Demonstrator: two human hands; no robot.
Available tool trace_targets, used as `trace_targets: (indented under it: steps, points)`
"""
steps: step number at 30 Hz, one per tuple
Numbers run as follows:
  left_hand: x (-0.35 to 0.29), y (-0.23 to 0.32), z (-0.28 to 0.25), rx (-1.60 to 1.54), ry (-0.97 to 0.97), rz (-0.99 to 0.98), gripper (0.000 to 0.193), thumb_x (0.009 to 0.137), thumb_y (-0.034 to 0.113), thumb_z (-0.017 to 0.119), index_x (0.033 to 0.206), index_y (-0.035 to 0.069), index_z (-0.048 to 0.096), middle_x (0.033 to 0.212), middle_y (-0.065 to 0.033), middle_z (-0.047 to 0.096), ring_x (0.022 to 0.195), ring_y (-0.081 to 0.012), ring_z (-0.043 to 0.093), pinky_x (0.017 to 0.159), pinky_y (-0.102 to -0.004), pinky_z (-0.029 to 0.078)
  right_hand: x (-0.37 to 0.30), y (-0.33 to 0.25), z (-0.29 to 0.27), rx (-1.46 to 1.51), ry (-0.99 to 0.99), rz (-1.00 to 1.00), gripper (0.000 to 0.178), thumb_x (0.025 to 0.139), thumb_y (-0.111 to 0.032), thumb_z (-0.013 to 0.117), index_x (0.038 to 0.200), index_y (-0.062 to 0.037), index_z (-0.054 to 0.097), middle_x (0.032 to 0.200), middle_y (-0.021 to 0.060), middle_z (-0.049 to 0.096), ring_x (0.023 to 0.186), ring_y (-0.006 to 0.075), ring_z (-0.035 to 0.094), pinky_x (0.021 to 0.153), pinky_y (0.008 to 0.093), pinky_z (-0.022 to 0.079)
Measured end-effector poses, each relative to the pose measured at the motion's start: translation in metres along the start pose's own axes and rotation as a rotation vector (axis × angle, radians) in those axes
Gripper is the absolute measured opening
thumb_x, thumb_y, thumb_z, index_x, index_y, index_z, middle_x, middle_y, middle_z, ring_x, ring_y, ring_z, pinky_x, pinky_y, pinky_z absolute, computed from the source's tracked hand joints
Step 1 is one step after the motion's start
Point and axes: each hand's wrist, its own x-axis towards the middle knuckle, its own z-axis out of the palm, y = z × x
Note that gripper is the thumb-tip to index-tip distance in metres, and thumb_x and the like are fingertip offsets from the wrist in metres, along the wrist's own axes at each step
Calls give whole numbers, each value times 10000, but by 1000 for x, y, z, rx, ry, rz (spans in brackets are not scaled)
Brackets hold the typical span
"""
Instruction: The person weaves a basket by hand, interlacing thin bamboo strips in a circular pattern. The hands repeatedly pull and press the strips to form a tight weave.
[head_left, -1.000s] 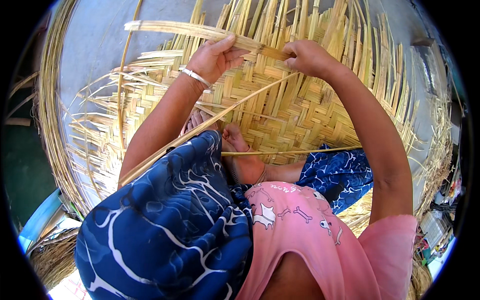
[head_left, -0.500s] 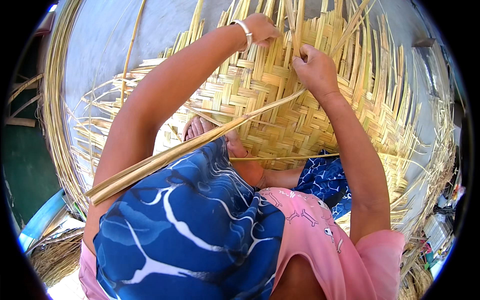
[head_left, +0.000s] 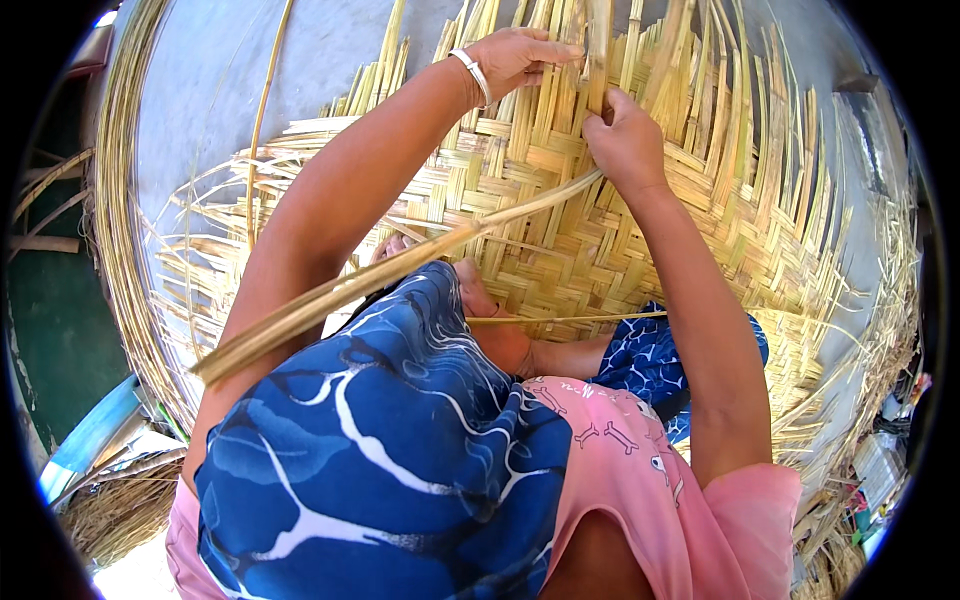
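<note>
A woven mat of split bamboo strips (head_left: 540, 215) spreads in front of me, its loose strip ends standing out at the far edge. My right hand (head_left: 630, 145) is closed around a bamboo strip (head_left: 600, 50) that rises above its fingers. A long folded length of strip (head_left: 400, 258) slants from beside my left upper arm across my knee to just below the right hand. Above the far part of the weave is my left hand (head_left: 520, 60), a white bracelet at its wrist. Its index finger stretches toward the upright strip, and the fingers are apart with nothing visibly held.
My knee in blue patterned cloth (head_left: 380, 420) rises at the near left, and my bare foot (head_left: 475, 290) rests on the mat. Long strips (head_left: 120, 200) lie bundled along the left on the grey floor (head_left: 215, 75). Loose frayed strips (head_left: 870, 330) fringe the right side.
My left hand's fingers have straightened from a curled shape. The strip in my right hand stands more upright, and the right hand has shifted slightly left. The long strip's near end has risen slightly.
</note>
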Motion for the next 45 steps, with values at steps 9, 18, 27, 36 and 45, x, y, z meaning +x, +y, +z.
trace_targets:
  steps: [9, 18, 27, 36, 45]
  points:
    - [-6, -7, 5, -148, 32, -46, 417, 876, 438, 591, 1077, 73, 597, 918, -1, 590, 874, -91, 520, 807, -259, 397, -1, -1, 3, 145, 7, 180, 215, 790, -163, 522, 934, -14, 580, 806, 205, 636, 779, 380, 606, 716, 427, 466]
    - [-12, -9, -1, -368, 77, 21, 416, 892, 503, 538, 1055, 123, 584, 957, -9, 595, 886, -126, 520, 808, -321, 404, 4, 1, -2, -228, -180, -180, 272, 813, -165, 552, 1061, -62, 594, 975, 188, 640, 917, 359, 601, 803, 418, 469]
    - [-76, -45, -24, -497, 528, 45, 178, 879, 43, 576, 1046, 65, 634, 919, -48, 630, 823, -151, 595, 737, -299, 518, 19, 13, 5, -190, -264, -111, 305, 794, -206, 613, 1061, -60, 628, 1003, 165, 655, 937, 323, 618, 815, 387, 476]
    - [-99, -32, -16, -322, 685, 232, 123, 861, 44, 594, 959, 57, 666, 872, -48, 646, 772, -129, 615, 673, -272, 533, 17, 17, 10, -14, -254, -41, 200, 807, -186, 593, 956, -59, 631, 946, 141, 668, 866, 298, 630, 772, 372, 483]
    - [-124, -60, -26, -338, 781, 73, 114, 843, 44, 618, 949, 51, 659, 841, -35, 643, 734, -124, 610, 649, -257, 532, 1, 6, 11, -316, -147, -278, 135, 840, -123, 552, 946, -72, 618, 926, 142, 614, 888, 344, 581, 771, 413, 470]
